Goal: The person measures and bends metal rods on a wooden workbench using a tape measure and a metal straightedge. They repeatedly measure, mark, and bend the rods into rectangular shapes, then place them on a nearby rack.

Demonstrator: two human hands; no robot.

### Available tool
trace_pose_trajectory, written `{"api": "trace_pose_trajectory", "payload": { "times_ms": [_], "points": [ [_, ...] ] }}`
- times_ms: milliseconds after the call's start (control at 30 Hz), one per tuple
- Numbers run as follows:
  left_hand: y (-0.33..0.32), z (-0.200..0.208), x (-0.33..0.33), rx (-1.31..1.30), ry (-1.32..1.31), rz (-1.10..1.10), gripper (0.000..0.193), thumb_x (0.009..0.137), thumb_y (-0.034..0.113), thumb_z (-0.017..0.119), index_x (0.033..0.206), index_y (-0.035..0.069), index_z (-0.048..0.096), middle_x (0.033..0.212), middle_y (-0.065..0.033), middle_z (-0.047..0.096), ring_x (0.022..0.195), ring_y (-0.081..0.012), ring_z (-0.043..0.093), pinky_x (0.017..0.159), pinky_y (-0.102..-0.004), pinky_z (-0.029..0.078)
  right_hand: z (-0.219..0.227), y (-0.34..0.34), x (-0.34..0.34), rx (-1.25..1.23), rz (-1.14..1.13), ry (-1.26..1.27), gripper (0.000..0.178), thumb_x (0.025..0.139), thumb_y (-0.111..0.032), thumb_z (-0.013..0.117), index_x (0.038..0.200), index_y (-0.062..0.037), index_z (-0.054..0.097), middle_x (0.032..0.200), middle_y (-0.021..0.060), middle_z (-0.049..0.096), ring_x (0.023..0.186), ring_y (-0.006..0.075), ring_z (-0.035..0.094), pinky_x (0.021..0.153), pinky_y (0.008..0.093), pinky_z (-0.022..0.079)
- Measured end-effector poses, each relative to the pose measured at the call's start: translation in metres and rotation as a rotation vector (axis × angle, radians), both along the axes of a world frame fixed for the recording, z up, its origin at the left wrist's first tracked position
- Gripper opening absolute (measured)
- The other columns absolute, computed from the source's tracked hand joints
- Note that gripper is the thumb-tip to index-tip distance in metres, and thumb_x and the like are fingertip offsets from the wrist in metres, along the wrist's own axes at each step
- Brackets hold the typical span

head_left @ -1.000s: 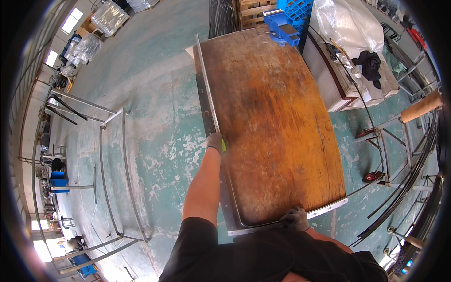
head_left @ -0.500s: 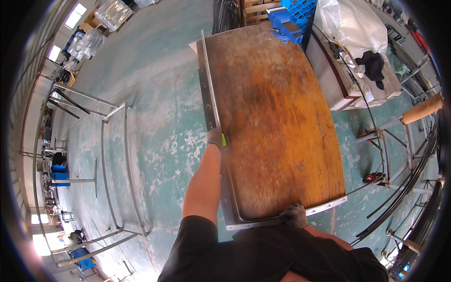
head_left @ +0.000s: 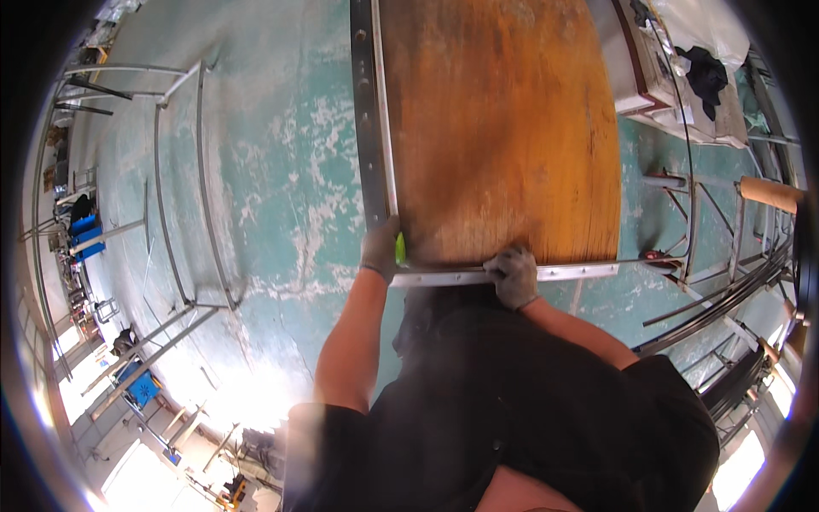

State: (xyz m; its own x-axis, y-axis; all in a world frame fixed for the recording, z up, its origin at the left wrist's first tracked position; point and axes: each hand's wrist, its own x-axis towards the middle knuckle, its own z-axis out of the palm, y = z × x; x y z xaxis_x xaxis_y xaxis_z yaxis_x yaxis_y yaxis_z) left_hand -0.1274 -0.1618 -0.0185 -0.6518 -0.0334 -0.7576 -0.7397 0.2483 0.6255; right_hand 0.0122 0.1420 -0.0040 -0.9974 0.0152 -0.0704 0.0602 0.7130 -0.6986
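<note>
My left hand (head_left: 379, 247), in a grey glove, is closed at the near left corner of a worn wooden tabletop (head_left: 512, 128). A bright yellow-green tool (head_left: 400, 249) shows at its inner side, mostly hidden by the hand. From there a long, thin pale metal strip (head_left: 384, 128) runs away along the table's left edge, beside a dark metal edge piece with holes (head_left: 368, 162). My gloved right hand (head_left: 514, 277) rests at the near edge, on a silvery metal bar with holes (head_left: 572, 272). Its fingers are curled; whatever they hold is hidden.
Metal frames (head_left: 202, 171) stand on the green, flaking floor at left. To the right are a metal stand with a brown roll (head_left: 768, 194), long dark bars (head_left: 708, 299), and a pale bulky block (head_left: 636, 94) carrying a black cloth (head_left: 705, 77).
My left hand has come back along the table's left edge to the near corner with the yellow-green tool. My view has tipped down; the far end with the blue vise is out of sight.
</note>
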Motion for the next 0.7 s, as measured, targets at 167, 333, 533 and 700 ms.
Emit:
{"api": "trace_pose_trajectory", "payload": {
  "times_ms": [167, 333, 533, 700],
  "points": [
    [-0.011, 0.021, 0.130, 0.095, -0.270, 0.274, 0.039, 0.109, 0.037, 0.059, 0.096, 0.002, 0.070, 0.076, -0.0102, 0.069, 0.058, -0.0220, 0.067, 0.052, -0.0365, 0.053, -0.008, 0.000, 0.005, 0.031, 0.029, 0.050, 0.013, 0.073, -0.008, 0.085, 0.082, -0.0161, 0.079, 0.088, 0.0063, 0.073, 0.094, 0.0329, 0.067, 0.083, 0.0461, 0.052],
    [-0.014, 0.016, 0.206, 0.177, -0.328, 0.383, 0.043, 0.109, 0.040, 0.064, 0.102, -0.001, 0.073, 0.078, -0.0103, 0.069, 0.061, -0.0203, 0.065, 0.056, -0.0351, 0.052, -0.006, -0.001, 0.003, 0.054, 0.073, 0.051, 0.011, 0.076, -0.006, 0.082, 0.083, -0.0143, 0.080, 0.088, 0.0066, 0.074, 0.092, 0.0315, 0.068, 0.085, 0.0453, 0.052],
    [-0.028, 0.001, 0.229, 0.166, -0.251, 0.306, 0.044, 0.109, 0.041, 0.064, 0.102, -0.002, 0.072, 0.078, -0.0093, 0.069, 0.062, -0.0185, 0.065, 0.056, -0.0337, 0.050, -0.007, -0.006, 0.008, 0.080, 0.058, 0.007, 0.007, 0.079, -0.008, 0.081, 0.083, -0.0125, 0.081, 0.087, 0.0071, 0.074, 0.093, 0.0325, 0.067, 0.083, 0.0453, 0.053],
    [-0.051, -0.046, 0.256, 0.122, 0.095, 0.002, 0.043, 0.111, 0.040, 0.063, 0.101, -0.001, 0.071, 0.077, -0.0090, 0.068, 0.060, -0.0187, 0.063, 0.055, -0.0343, 0.049, -0.005, -0.010, 0.012, 0.065, 0.023, -0.044, 0.010, 0.080, -0.007, 0.084, 0.088, -0.0119, 0.082, 0.090, 0.0080, 0.073, 0.098, 0.0322, 0.066, 0.087, 0.0448, 0.053]
  ]
}}
